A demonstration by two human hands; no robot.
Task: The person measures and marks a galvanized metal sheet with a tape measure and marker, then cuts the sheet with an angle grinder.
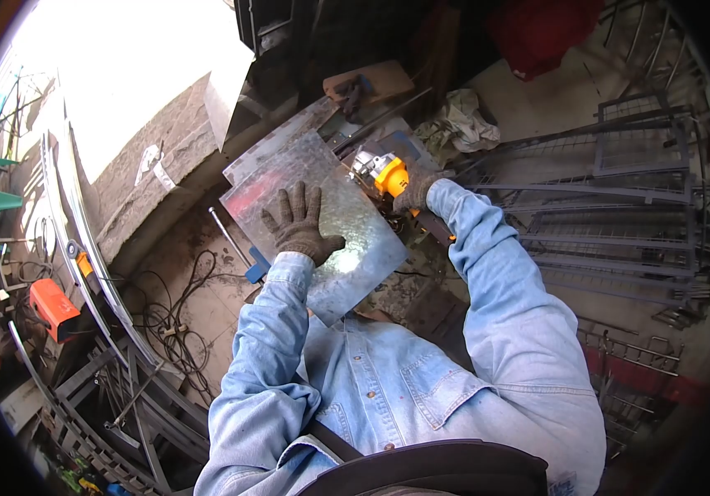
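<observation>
A shiny metal sheet (355,223) lies at a slant in front of my body, with a reddish patch near its upper left side. My gloved left hand (299,221) rests flat on it, fingers spread. At the sheet's right edge, my gloved right hand (417,192) is wrapped round a yellow angle grinder (389,176). The grinder's silver head points up and left, next to the sheet's upper right edge. Its disc is hard to make out.
Dark metal grilles (611,231) lie at the right. A crumpled cloth (469,122) and a wooden board (369,80) are beyond the sheet. Cables (185,318), long metal strips (82,215) and an orange box (54,309) are at the left. A blue clamp (257,264) is beside the sheet.
</observation>
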